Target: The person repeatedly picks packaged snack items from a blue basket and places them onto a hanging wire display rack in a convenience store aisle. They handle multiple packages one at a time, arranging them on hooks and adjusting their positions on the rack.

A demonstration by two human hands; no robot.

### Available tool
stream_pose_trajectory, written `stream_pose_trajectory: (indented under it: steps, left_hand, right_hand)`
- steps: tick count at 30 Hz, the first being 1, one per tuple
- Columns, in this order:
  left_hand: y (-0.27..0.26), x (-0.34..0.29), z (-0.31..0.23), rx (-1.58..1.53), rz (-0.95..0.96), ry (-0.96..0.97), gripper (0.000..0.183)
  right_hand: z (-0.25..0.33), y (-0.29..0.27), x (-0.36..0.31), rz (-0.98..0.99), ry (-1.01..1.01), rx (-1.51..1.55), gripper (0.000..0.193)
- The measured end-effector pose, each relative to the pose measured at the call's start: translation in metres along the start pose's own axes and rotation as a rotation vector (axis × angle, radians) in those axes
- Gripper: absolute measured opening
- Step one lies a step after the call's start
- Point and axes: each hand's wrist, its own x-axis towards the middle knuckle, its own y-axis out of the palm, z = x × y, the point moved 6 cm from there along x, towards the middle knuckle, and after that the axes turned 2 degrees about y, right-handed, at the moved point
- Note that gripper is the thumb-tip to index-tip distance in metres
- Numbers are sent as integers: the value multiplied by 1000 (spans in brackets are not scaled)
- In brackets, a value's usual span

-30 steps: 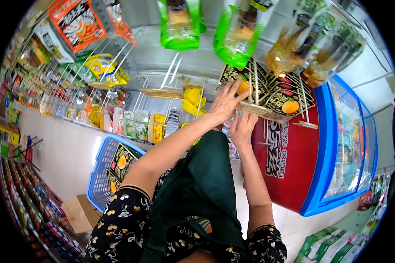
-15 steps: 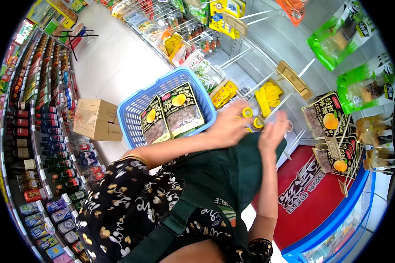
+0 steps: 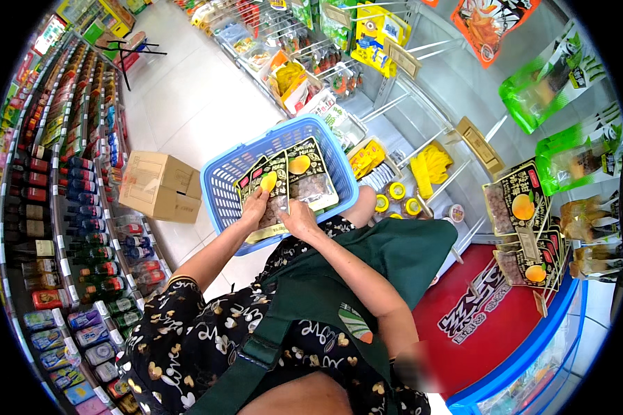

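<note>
A blue plastic basket (image 3: 212, 204) in front of me holds black snack bags with a yellow fruit picture and a clear window onto brownish pieces. My left hand (image 3: 256, 209) grips the left side of the nearer snack bag (image 3: 273, 202). At that bag's right edge, my right hand (image 3: 300, 219) is closed with fingers pinched on it. Beside it lies another such bag (image 3: 311, 169), leaning in the basket's right part. The undersides of the bags are hidden.
Right of the basket, a shelf holds yellow-lidded jars (image 3: 397, 191) and yellow packs (image 3: 432, 166). Similar black bags (image 3: 522, 200) hang on hooks at the right. A cardboard box (image 3: 156, 185) stands on the floor at left, near shelves of bottles (image 3: 83, 200).
Both my hands have left the yellow-lidded jars on the shelf and come left into the basket, where they now hold a snack bag. The view has shifted slightly.
</note>
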Motion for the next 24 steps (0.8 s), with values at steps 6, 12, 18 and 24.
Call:
stream_pose_trajectory:
  steps: [6, 12, 18, 24]
  left_hand:
    - [4, -28, -95, -224, 123, -21, 55]
    - [36, -78, -222, -912, 693, 113, 44]
    - [117, -143, -301, -559, 887, 203, 25]
    - [228, -204, -319, -268, 1219, 91, 28]
  right_hand:
    - [15, -60, -26, -95, -126, 544, 9]
    - [9, -139, -112, -204, -291, 816, 11]
    - [-56, -221, -171, -487, -364, 1061, 39]
    - [-131, -270, -220, -1000, -77, 1353, 21]
